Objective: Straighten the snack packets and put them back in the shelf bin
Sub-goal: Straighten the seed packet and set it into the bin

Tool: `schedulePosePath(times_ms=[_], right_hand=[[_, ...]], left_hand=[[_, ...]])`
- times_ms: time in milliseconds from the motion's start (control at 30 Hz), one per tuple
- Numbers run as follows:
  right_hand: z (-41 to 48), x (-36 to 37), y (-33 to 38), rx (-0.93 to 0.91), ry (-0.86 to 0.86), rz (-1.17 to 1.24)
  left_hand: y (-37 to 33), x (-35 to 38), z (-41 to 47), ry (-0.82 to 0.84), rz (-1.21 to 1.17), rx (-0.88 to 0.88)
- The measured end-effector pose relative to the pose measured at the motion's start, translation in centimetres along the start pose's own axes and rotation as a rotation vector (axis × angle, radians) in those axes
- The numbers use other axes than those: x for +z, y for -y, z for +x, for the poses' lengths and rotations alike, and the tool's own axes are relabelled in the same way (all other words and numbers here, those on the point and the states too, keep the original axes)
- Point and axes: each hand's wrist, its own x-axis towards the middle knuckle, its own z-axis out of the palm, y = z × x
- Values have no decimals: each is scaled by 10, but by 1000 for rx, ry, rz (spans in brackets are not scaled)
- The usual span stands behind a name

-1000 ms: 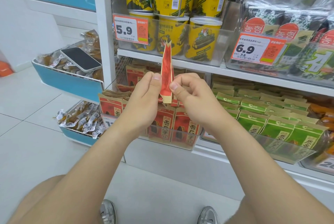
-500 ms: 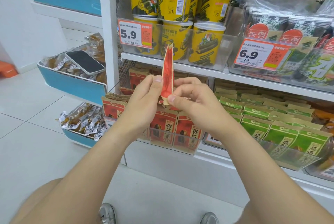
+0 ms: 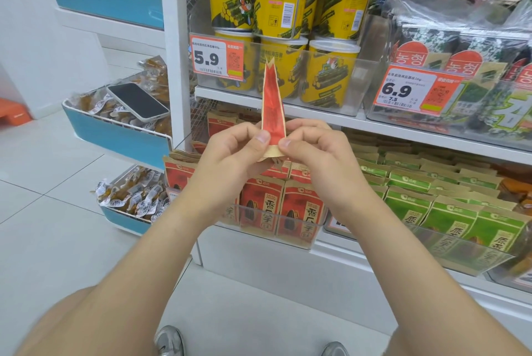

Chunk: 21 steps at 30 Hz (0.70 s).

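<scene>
At the left, a phone [image 3: 138, 101] lay face up on wrapped snacks in a blue side basket [image 3: 115, 140]. The snack labels were too small to read.

The left hand [image 3: 230, 160] pinched the lower left edge of a red snack packet [image 3: 273, 108] with the thumb in front. The fingertips behind the packet were hidden. The packet stood upright and nearly edge-on to the camera, so its print could not be read. Its notched top rose well above both hands, in front of the yellow tubs [image 3: 328, 79] on the upper shelf. Its tan bottom seam showed just below the two thumbs.

The right hand [image 3: 319, 160] pinched the lower right edge of the same packet, thumb in front, with the other fingers curled behind and partly concealed. Both grips were clamped on the packet, and the thumbs nearly touched.

The packet was held above the clear shelf bin [image 3: 313, 229], not in it. Red packets [image 3: 260, 206] stood upright along the bin's front wall. The rows behind them were covered by the hands and wrists.

To the right, green packets [image 3: 449, 212] filled the neighbouring bin, whose right end was cut off by the frame edge. Two shoes [image 3: 169, 341] were cut off at the bottom edge.
</scene>
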Motion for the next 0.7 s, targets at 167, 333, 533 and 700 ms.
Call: schedulePosePath(times_ms=[167,333,533,700], right_hand=[[-9,4,-10,-263,-52,-458],[-12,7,-13,-371,73,-557],[1,1,-8,-59,-197,-246],[-2,-5,-1,61,-70,-44]], left_hand=[[-2,3,2,-121,-117,-73],[-7,6,1,-203,-148,-117],[-13,6,-4,-89,-167,-201],[-11,12,-3,-206,-47,-223]])
